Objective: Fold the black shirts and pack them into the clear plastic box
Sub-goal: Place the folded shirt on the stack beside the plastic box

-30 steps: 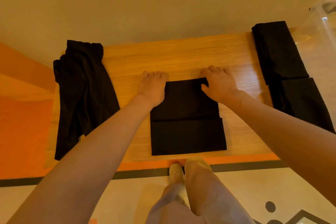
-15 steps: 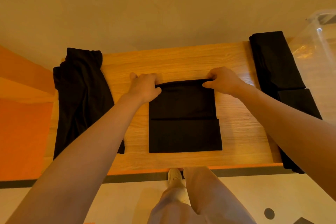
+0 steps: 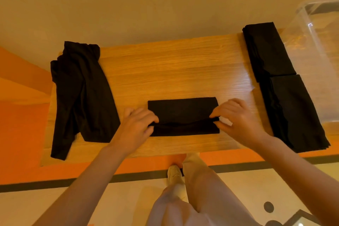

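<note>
Folded shirt [image 3: 183, 113] — pinched between left hand [image 3: 136, 124], right hand [image 3: 238, 118].

A wooden table [image 3: 174, 64] stands against a plain beige wall [image 3: 146, 1], over an orange floor [image 3: 22, 134] bordered by a dark stripe [image 3: 55, 183], under warm light.

You stand at a wooden bench [image 3: 165, 64]; below it, an orange floor [image 3: 22, 143] with a dark stripe [image 3: 55, 183].

Bare table [image 3: 174, 71] lies open between the unfolded shirts [image 3: 82, 93] left and folded stacks [image 3: 280, 86] right
</note>
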`<state>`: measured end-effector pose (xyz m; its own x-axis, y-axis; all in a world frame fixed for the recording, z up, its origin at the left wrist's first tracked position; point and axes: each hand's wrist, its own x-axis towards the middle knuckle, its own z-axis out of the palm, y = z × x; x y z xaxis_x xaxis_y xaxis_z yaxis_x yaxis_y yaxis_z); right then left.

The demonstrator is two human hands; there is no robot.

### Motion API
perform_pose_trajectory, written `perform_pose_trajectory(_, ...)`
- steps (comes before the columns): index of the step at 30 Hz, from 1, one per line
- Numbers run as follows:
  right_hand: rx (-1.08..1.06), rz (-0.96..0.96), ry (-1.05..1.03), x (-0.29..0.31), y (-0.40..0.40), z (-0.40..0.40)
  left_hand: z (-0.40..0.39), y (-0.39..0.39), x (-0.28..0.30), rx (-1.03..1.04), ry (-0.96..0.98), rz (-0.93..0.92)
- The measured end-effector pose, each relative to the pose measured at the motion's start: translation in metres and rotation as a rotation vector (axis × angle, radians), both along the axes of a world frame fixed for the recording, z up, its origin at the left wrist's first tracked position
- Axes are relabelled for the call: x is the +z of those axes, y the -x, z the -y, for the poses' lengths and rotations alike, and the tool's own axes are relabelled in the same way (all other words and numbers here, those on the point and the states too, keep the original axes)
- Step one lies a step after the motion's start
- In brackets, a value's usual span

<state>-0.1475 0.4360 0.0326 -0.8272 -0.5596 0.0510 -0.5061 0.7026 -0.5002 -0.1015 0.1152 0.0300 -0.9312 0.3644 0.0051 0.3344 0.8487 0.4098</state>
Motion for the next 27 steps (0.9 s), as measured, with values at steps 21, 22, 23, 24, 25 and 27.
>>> perform_pose_trajectory(21,-0.094,0.027,-0.311,-0.057,-0.015,0.078,-0.076,0.01,-0.062,0.198,0.222,0.061)
perform_pose_trajectory(22,-0.084,0.021,-0.351,-0.063,-0.019,0.068,-0.068,0.005,-0.066,0.188,0.253,0.058)
perform_pose_trajectory(23,-0.096,0.005,-0.373,-0.067,-0.023,0.057,-0.058,0.0,-0.069,0.193,0.273,0.05)
perform_pose_trajectory(24,-0.135,-0.001,-0.386,-0.07,-0.026,0.047,-0.049,-0.005,-0.069,0.215,0.285,0.042)
perform_pose_trajectory(25,-0.189,0.0,-0.392,-0.069,-0.028,0.04,-0.042,-0.01,-0.067,0.239,0.288,0.035)
perform_pose_trajectory(27,-0.241,0.004,-0.392,-0.064,-0.032,0.039,-0.04,-0.014,-0.06,0.226,0.28,0.009)
